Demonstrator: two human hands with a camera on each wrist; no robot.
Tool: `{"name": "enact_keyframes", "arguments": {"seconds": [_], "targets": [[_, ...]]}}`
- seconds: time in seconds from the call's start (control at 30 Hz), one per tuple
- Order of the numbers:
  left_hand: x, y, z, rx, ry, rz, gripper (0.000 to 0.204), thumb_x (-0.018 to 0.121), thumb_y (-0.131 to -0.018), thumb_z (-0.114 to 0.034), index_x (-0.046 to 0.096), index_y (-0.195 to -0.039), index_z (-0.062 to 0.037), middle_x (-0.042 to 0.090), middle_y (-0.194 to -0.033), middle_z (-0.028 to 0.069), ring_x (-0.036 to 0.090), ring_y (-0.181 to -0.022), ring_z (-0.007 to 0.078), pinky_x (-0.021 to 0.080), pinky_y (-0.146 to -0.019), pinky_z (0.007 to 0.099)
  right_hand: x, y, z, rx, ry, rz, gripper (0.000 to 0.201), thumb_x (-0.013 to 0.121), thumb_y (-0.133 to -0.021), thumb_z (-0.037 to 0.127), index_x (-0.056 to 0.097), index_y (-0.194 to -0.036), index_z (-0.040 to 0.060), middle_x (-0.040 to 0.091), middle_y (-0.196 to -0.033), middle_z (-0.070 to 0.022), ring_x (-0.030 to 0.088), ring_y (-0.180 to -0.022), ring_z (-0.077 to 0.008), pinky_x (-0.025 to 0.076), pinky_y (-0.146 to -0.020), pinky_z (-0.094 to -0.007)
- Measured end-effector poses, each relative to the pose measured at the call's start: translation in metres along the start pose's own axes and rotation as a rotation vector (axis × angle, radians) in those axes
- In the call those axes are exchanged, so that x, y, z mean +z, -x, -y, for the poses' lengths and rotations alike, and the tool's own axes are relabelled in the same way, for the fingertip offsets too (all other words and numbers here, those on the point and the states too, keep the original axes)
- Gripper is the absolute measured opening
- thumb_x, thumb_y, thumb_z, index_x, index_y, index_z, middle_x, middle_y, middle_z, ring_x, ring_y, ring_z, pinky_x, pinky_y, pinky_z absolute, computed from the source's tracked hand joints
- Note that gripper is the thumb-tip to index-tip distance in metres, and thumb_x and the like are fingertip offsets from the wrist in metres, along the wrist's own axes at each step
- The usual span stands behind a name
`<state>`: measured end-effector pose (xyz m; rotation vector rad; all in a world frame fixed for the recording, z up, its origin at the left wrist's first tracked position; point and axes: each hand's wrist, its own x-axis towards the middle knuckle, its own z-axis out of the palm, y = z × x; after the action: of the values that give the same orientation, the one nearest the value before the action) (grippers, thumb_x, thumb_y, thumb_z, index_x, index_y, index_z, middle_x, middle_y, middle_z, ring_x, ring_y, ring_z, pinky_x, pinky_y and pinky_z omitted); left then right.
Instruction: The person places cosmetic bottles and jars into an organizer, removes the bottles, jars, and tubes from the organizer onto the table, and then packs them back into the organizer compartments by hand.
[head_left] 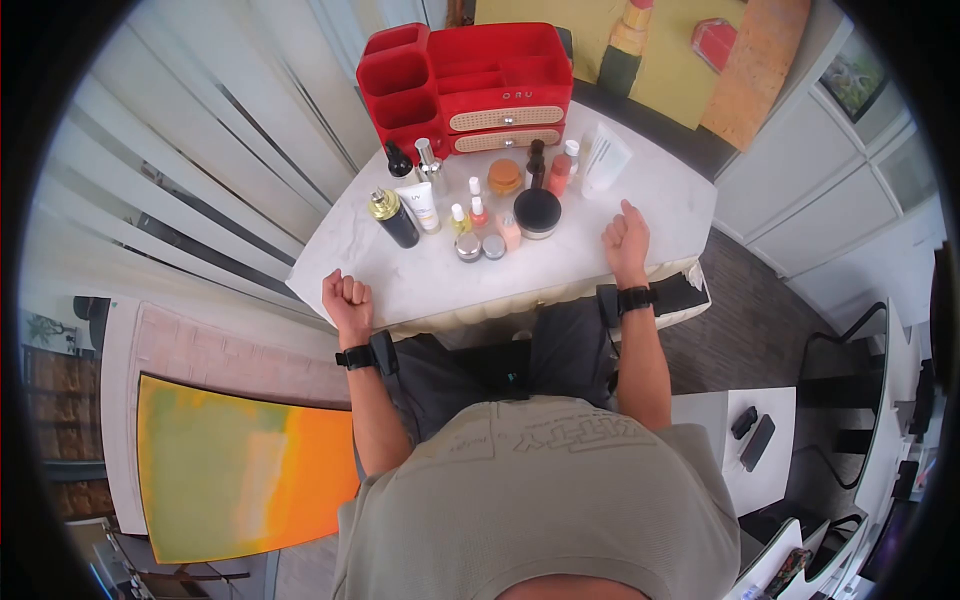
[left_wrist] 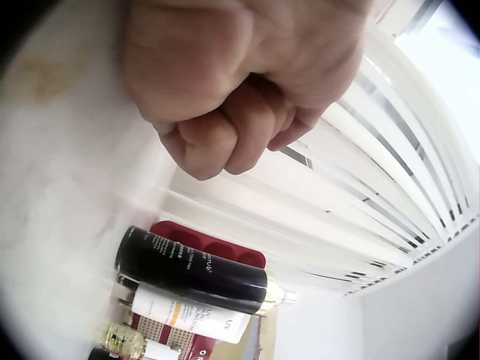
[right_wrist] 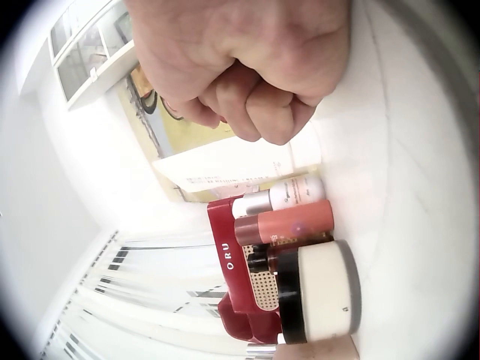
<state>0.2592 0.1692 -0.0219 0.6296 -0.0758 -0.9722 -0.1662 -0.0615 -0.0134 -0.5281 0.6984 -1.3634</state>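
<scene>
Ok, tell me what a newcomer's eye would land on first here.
Probably the bright red organizer at the far side of the white tabletop. Next, the dark gold-topped bottle and the black-lidded jar, both standing in front of it. Then the left hand, curled near the tabletop's left corner, and the right hand, curled toward its right side.

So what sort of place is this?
Probably a dressing-table corner of a room. A red organizer with drawers stands on the pale tabletop, and in front of it are a tube marked UV and a dark-lidded jar, likely cosmetics.
</scene>
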Motion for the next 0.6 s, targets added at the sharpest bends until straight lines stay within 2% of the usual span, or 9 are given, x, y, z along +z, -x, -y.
{"name": "enact_keyframes", "arguments": {"seconds": [0.23,0.47,0.6], "targets": [[0.009,0.001,0.007,0.067,0.050,0.039,0.049,0.052,-0.105,-0.021,0.026,-0.063,-0.0173,0.019,-0.055,-0.0033,0.016,-0.049,0.0122,0.022,-0.054,0.0313,-0.005,-0.008,-0.006,-0.008,-0.104,0.072,0.043,0.054,-0.108,0.022,0.034,-0.071,0.0167,0.020,-0.059,0.0061,0.017,-0.052,-0.0088,0.017,-0.050,-0.0304],[0.009,0.005,0.010,0.079,0.048,0.076,0.049,0.053,-0.105,-0.021,0.028,-0.063,-0.0156,0.023,-0.054,-0.0014,0.021,-0.048,0.0123,0.024,-0.055,0.0308,-0.010,-0.009,-0.005,0.020,-0.080,0.181,0.046,0.052,-0.109,0.023,0.031,-0.069,0.0160,0.021,-0.059,0.0054,0.018,-0.052,-0.0090,0.018,-0.051,-0.0308],[0.011,0.005,0.008,0.055,0.025,0.143,0.049,0.053,-0.106,-0.022,0.030,-0.063,-0.0155,0.025,-0.053,-0.0016,0.022,-0.048,0.0117,0.025,-0.054,0.0303,-0.002,-0.004,-0.003,-0.002,0.008,0.139,0.043,0.052,-0.109,0.023,0.033,-0.071,0.0154,0.022,-0.058,0.0055,0.019,-0.051,-0.0086,0.019,-0.050,-0.0307]]}}
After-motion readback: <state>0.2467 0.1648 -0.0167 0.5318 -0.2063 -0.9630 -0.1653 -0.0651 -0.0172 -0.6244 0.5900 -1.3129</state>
